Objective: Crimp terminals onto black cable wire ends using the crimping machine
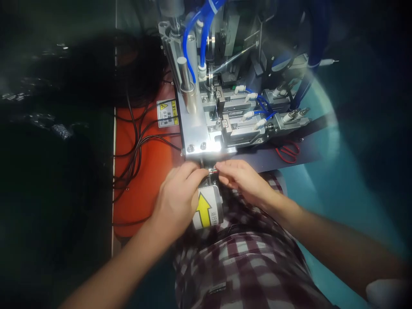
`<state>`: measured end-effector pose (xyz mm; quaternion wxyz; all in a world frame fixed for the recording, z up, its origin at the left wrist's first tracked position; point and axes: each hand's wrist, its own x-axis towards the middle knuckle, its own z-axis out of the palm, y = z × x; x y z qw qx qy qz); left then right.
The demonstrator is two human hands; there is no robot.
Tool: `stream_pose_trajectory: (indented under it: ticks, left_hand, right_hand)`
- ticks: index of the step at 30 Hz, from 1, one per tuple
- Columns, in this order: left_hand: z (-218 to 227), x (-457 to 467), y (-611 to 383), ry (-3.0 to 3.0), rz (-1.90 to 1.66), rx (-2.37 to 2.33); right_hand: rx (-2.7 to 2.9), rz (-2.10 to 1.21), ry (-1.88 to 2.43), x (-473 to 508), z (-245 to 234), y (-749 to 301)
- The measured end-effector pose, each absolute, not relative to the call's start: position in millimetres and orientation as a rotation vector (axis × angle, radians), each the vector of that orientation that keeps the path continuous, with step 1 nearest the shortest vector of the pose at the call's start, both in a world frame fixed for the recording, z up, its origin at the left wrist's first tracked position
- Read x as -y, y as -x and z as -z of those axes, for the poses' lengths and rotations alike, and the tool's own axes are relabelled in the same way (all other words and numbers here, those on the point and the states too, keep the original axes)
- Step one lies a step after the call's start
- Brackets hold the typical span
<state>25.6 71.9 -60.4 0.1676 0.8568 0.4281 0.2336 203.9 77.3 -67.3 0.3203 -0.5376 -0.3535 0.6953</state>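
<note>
In the head view, thin wires [213, 171] with pale and reddish strands run between my fingertips, at the front edge of the machine's metal plate [193, 128]. My left hand [180, 193] is closed, thumb and fingers pinching their left end. From the other side, my right hand [243, 178] pinches the right end between thumb and forefinger. The tips of both hands hide most of what they hold. Just below them is a rounded housing [220, 204] with a white label bearing a yellow arrow [204, 210].
The machine carries blue air hoses [206, 25], metal cylinders [244, 128] and a vertical rod [184, 73]. Black cables [138, 141] cross the orange surface [144, 167] on the left. Red-handled scissors or pliers [288, 152] lie at right on the dark plate.
</note>
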Motion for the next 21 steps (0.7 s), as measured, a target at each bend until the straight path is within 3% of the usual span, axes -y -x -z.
stream_pose_trajectory:
  ticks: [7,16,21]
  left_hand:
    - [61.0,-73.1,-25.3,-2.480,-0.661,-1.223]
    - [54.4,-74.2,-25.7,-2.672,-0.548,-1.316]
    - [53.7,-72.0,-27.9,-2.714,-0.538,-1.358]
  right_hand:
    - [1.264,-1.385,1.570,-65.3,78.5,-195.8]
    - [1.285,-1.171,1.454,-59.6,89.6,-188.6]
    - [1.044,-1.403,1.423,-60.1,90.2,-186.8]
